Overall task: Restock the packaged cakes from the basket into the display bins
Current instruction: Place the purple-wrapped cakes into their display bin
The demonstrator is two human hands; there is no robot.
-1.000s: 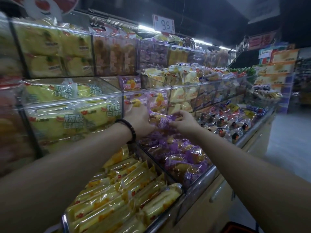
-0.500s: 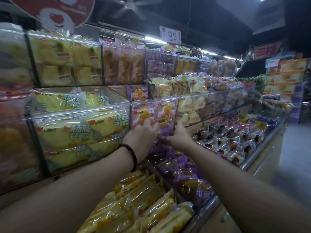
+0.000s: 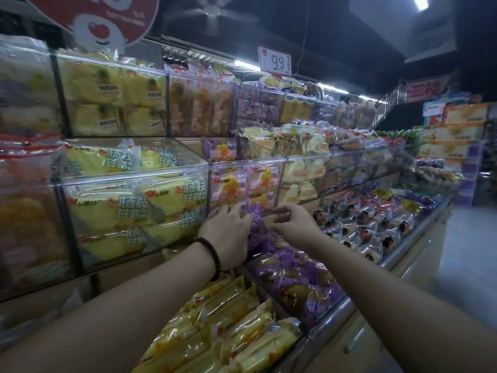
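Note:
A purple-wrapped cake packet (image 3: pixel 255 216) stands upright at the back of the lower bin of purple cakes (image 3: pixel 297 282), just under the clear bin of purple-and-orange packets (image 3: pixel 243 184). My left hand (image 3: pixel 228 232), a dark bead bracelet on its wrist, is cupped against the packet's left side and holds it. My right hand (image 3: pixel 293 224) hovers just right of the packet, fingers loosely curled and apart, with nothing in them. The basket is out of view.
Yellow long cakes (image 3: pixel 228 332) fill the lower bin nearest me. A clear bin of yellow-green packets (image 3: pixel 134 205) sits to the left. Dark-centred cakes (image 3: pixel 363 227) lie to the right. A metal rail (image 3: pixel 336 313) edges the shelf. Aisle floor (image 3: pixel 470 251) runs along the right.
Both hands have carried the purple packet up and back toward the rear of the lower bin. The right hand has let go of it and drawn slightly right. My view has tilted upward.

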